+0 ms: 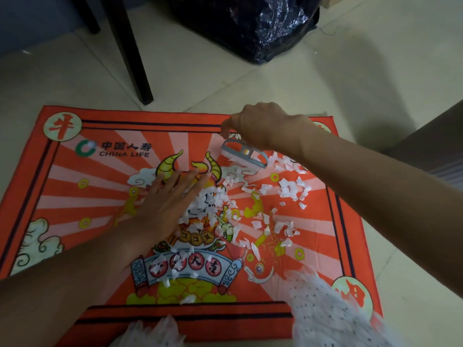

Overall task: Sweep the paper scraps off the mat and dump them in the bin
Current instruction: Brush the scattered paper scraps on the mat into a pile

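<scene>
r hand (260, 126) grips brush (244, 155) on mat (62, 196); l hand (165, 201) flat by scraps (288, 189).

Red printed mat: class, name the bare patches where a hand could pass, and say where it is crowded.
The red printed mat is bare along its left side, from the green logo down to the white cloud print. Its near border strip is mostly bare too. The white paper scraps crowd the centre and right, between the flat left hand and the grey scrubbing brush.
</scene>
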Demonstrator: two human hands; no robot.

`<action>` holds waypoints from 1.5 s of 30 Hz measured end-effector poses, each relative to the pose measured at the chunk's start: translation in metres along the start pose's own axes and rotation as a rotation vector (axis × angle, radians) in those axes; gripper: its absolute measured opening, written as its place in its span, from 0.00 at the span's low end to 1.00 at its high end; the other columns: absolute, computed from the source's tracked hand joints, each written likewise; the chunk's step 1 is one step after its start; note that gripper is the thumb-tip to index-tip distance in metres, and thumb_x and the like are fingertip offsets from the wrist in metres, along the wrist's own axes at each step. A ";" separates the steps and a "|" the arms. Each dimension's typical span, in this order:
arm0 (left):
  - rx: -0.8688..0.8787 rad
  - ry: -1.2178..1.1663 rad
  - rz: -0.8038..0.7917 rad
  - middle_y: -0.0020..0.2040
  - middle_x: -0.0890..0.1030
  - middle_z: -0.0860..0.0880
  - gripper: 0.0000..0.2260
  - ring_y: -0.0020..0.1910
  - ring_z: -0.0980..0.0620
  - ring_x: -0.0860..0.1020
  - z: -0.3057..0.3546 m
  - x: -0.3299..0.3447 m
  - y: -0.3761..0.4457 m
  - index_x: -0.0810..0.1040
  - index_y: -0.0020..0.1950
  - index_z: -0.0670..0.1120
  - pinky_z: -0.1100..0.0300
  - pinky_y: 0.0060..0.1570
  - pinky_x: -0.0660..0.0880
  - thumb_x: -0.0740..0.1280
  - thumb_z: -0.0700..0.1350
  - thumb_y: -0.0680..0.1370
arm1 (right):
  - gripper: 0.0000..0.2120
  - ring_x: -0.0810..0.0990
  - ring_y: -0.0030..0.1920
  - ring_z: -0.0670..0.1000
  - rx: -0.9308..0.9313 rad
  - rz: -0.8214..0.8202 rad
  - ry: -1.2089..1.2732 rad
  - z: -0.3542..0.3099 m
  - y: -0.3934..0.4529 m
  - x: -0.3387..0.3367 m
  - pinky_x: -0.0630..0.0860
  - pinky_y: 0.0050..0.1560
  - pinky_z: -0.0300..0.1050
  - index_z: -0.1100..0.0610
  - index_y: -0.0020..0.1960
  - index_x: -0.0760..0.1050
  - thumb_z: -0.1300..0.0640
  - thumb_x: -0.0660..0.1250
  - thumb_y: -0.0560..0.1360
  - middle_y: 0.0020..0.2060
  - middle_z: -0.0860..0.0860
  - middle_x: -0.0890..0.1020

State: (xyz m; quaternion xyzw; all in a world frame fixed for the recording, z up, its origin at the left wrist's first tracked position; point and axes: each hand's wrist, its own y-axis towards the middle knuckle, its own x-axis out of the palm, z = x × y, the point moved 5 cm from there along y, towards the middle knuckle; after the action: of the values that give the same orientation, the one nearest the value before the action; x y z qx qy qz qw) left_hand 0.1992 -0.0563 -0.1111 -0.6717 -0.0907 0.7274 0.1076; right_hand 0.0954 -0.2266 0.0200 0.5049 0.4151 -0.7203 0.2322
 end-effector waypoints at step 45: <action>-0.127 -0.068 0.034 0.80 0.39 0.50 0.63 0.79 0.44 0.44 0.025 0.007 0.011 0.29 0.76 0.51 0.42 0.75 0.51 0.80 0.45 0.65 | 0.14 0.77 0.49 0.57 -0.003 0.148 0.228 -0.011 -0.022 0.046 0.67 0.41 0.43 0.62 0.59 0.72 0.71 0.58 0.76 0.53 0.59 0.76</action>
State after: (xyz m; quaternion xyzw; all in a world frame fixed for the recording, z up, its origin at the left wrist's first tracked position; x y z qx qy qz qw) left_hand 0.1739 -0.0643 -0.1186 -0.6535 -0.1287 0.7442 0.0494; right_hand 0.0664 -0.2016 -0.0162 0.6122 0.4016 -0.6387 0.2368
